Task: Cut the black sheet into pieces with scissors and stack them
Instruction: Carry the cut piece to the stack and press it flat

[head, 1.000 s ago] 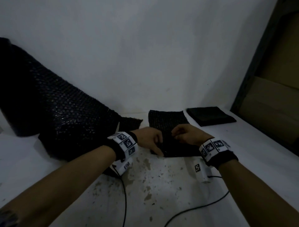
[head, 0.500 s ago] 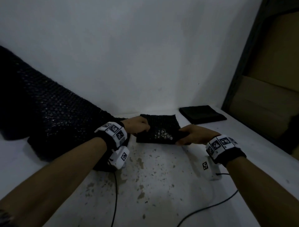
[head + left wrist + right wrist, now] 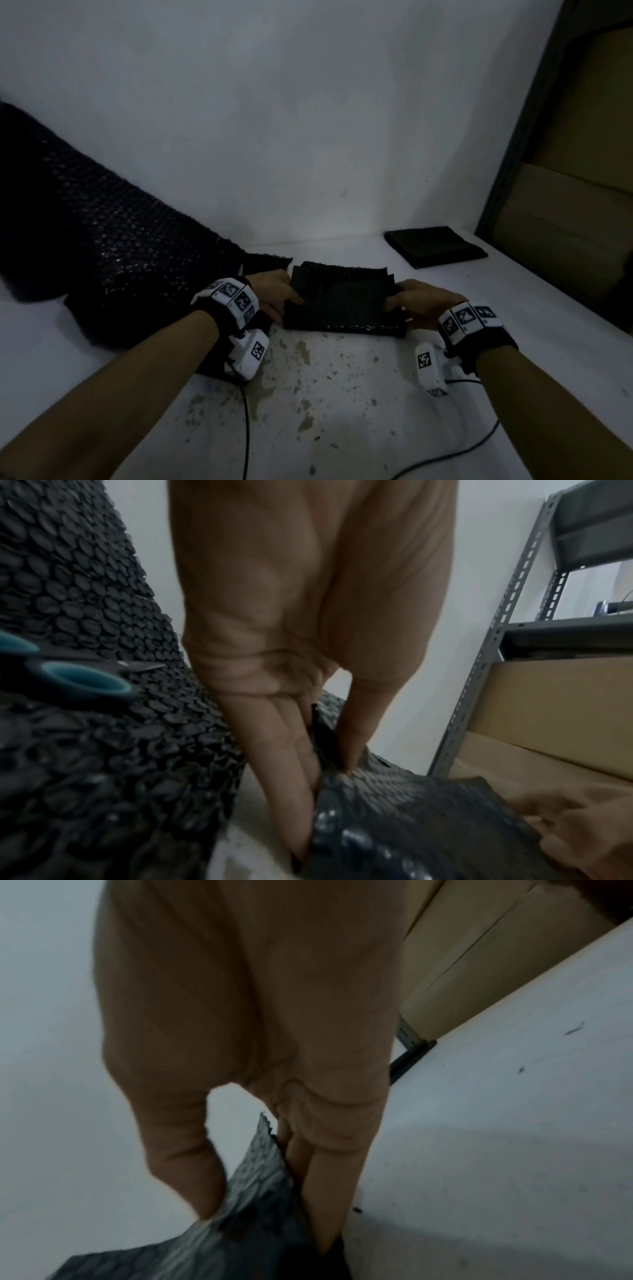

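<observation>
A folded piece of black bubble sheet [image 3: 342, 301] lies on the white table between my hands. My left hand [image 3: 277, 294] pinches its left edge, thumb on top and fingers beneath [image 3: 329, 772]. My right hand [image 3: 407, 301] pinches its right edge the same way [image 3: 260, 1191]. The big black bubble sheet roll [image 3: 102, 240] spreads over the table's left side. The scissors [image 3: 78, 680], black with teal handle holes, lie on that roll, shown only in the left wrist view. A stack of cut black pieces [image 3: 435, 246] sits at the back right.
The white table [image 3: 325, 411] is stained and speckled in front of me. Black cables [image 3: 245, 428] trail from both wrist cameras toward the near edge. A grey metal shelf with cardboard [image 3: 565, 205] stands at the right, by the table's edge. A white wall rises behind.
The cut piece was long and flat under both hands a second ago. It is now folded into a wider, shorter pad, and my hands have moved apart to its left and right edges.
</observation>
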{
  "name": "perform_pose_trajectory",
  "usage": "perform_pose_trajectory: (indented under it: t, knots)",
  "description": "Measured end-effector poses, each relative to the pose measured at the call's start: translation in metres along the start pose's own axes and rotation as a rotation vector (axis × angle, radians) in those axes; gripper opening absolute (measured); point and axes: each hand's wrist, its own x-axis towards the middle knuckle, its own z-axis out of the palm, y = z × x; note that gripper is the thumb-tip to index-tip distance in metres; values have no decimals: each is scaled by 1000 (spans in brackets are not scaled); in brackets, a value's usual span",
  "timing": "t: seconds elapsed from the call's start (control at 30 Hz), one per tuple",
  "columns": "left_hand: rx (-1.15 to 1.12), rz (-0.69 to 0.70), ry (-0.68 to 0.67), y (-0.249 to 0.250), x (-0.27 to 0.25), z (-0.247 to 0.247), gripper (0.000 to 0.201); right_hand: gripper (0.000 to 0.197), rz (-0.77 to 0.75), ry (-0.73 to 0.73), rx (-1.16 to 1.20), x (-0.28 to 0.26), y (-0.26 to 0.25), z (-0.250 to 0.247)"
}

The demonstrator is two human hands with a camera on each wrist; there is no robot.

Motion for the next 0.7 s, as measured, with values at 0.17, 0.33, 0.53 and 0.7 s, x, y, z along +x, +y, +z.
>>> perform_pose_trajectory:
  t: [0.17,0.33,0.53,0.7]
  knots:
    - [18,-15,65,6,7,4,22,30,54,80,-71,9,-1,-1]
    - [8,2,35,15,14,3,23,32,78,120,-166,18,-5,-2]
    - [103,-15,35,22,22,4,25,38,85,136,-257,27,-8,-4]
    - [177,-62,-67,22,21,-3,44,38,57,131,-337,36,-8,-5]
